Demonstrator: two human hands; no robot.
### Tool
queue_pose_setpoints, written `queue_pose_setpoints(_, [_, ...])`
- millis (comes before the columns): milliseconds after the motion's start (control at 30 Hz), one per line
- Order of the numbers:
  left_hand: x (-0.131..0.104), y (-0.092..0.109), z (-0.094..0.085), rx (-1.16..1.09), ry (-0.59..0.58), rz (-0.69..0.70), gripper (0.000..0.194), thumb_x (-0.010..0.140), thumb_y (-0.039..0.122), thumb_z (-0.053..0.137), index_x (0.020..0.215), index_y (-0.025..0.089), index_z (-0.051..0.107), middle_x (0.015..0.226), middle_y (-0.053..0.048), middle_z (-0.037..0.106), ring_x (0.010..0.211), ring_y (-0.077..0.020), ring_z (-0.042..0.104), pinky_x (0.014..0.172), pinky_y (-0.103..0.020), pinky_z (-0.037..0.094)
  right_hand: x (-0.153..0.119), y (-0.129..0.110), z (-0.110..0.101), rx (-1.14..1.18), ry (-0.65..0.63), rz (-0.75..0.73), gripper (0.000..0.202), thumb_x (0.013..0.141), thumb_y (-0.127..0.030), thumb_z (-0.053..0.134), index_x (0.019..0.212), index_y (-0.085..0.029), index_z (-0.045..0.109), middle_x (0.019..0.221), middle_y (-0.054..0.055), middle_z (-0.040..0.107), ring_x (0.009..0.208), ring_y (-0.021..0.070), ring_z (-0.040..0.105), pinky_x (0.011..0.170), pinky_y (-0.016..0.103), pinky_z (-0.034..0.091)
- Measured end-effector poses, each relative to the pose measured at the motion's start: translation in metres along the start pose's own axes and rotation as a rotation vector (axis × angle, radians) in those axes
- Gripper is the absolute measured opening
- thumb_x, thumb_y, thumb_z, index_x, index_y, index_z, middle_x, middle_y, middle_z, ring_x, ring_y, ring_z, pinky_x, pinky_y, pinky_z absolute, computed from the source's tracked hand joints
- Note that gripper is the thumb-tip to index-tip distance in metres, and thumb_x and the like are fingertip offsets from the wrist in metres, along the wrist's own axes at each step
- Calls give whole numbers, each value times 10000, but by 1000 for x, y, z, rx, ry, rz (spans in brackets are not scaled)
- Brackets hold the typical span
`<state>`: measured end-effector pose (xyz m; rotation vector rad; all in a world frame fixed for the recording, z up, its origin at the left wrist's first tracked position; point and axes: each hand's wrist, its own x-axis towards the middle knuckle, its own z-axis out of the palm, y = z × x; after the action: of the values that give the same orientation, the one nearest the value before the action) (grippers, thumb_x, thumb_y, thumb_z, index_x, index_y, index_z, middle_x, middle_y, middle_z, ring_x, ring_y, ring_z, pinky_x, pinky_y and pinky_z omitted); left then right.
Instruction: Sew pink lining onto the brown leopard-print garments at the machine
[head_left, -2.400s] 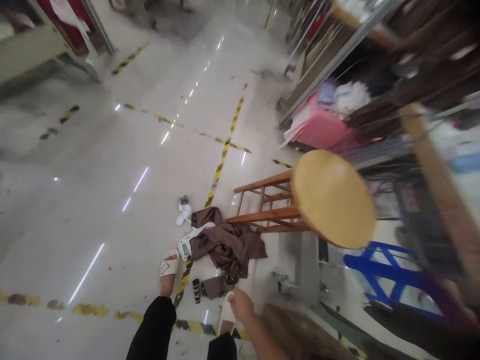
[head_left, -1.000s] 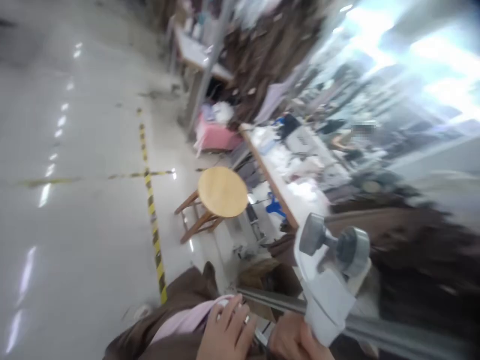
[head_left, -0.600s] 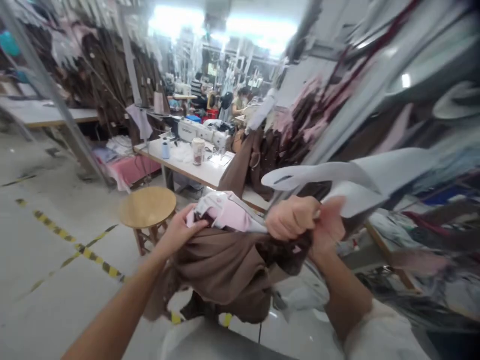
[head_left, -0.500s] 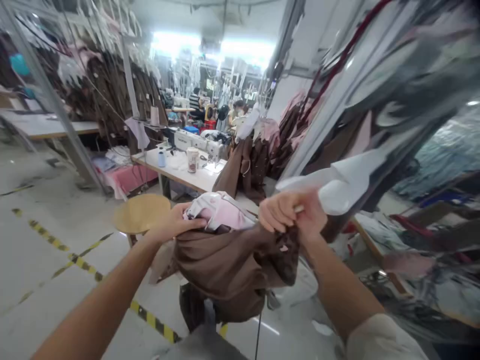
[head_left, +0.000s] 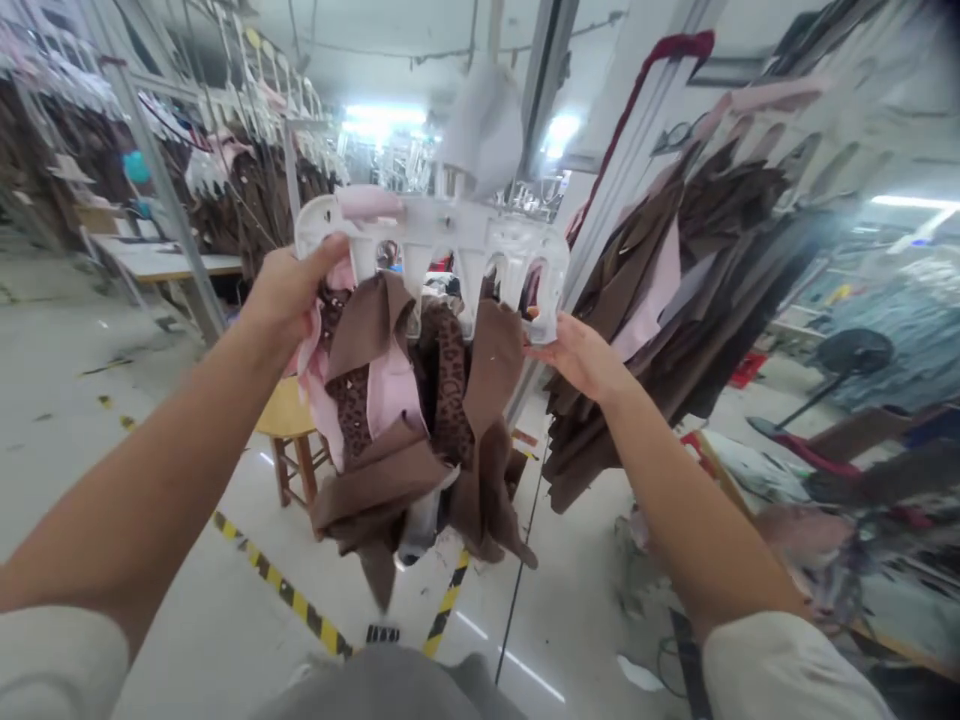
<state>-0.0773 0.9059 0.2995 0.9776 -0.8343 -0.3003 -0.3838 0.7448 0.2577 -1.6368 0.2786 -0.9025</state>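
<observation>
Held up in front of me is a white plastic hanger (head_left: 439,235) with several slots and a pale upright top part. Brown cut fabric pieces (head_left: 491,370) hang from it, along with leopard-print pieces (head_left: 452,385) and pink pieces (head_left: 395,385). My left hand (head_left: 289,290) grips the hanger's left end, thumb on the front, with pink cloth beside the fingers. At the lower right corner, my right hand (head_left: 585,355) pinches the hanger's edge; some of its fingertips are hidden behind the plastic.
A metal rail post wrapped in red (head_left: 637,85) rises at the right, beside a rack of hanging brown pieces (head_left: 622,290). A wooden stool (head_left: 289,425) stands behind the hanging cloth. Farther right is a black fan (head_left: 851,350). Yellow-black tape (head_left: 289,590) marks the floor.
The bunched brown cloth that was low between my hands now hangs spread from the raised white hanger. Both hands have moved up to its ends. The view has turned to the right.
</observation>
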Motion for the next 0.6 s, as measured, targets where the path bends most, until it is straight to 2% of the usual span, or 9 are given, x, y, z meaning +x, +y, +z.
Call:
queue_pose_setpoints(100, [-3,22,2,-40,6,39,732,341,563,875,885,124,656,834,-11,697,758,-156,612,783,-333,534,15,-12,24,106,68,-113,528,622,-658,713,856,-188,657,773,-10,674,676,119,641,634,229,540])
queue_pose_setpoints(233, [-13,40,-3,-27,50,61,640,355,518,890,807,126,660,741,0,696,690,-143,605,735,-317,538,26,-23,51,231,195,-190,515,566,-660,745,664,-171,616,663,-17,637,576,104,611,503,192,510])
queue_pose_setpoints(433, [-26,56,-8,48,50,-1,447,500,454,861,769,152,670,700,-3,701,670,-153,615,681,-320,531,33,-19,67,257,231,-211,498,589,-607,763,578,-180,506,520,-54,558,438,80,542,367,157,401])
queue_pose_setpoints(600, [-26,63,-10,88,86,-32,428,507,435,856,749,130,677,718,-26,712,698,-167,633,717,-324,526,43,-15,77,266,267,-181,505,592,-617,750,590,-182,493,490,-64,538,399,70,512,370,161,391])
